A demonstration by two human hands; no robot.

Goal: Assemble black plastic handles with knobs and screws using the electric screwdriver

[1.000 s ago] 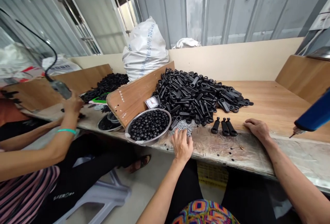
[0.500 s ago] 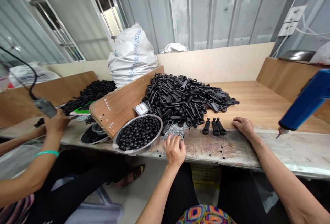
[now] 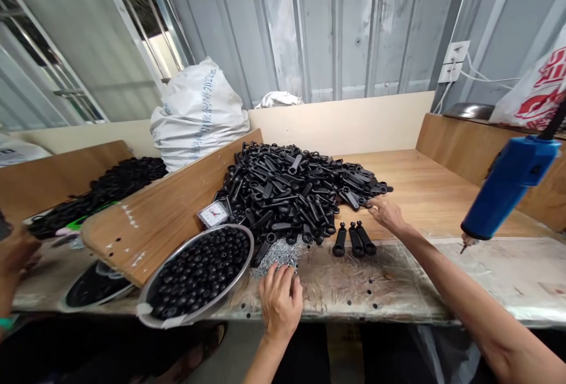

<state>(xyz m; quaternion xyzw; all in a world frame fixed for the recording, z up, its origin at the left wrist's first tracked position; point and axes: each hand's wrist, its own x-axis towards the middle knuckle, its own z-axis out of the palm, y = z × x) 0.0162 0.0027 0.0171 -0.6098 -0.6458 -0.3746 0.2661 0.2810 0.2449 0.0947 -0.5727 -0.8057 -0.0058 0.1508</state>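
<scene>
My left hand rests knuckles-up on a small heap of silver screws at the bench's front edge, fingers curled into them. My right hand reaches to the right edge of a big pile of black plastic handle parts, fingertips pinched at a piece there. Three of these black parts lie side by side just left of that hand. A metal bowl of black beads stands left of my left hand.
A blue electric screwdriver hangs over the bench at the right. A tilted wooden board divides my place from a co-worker's, whose hand shows at far left. A white sack stands behind.
My right hand moved from the bench edge up to the pile's right edge. The view turned right and dipped closer. My left hand stayed on the screws.
</scene>
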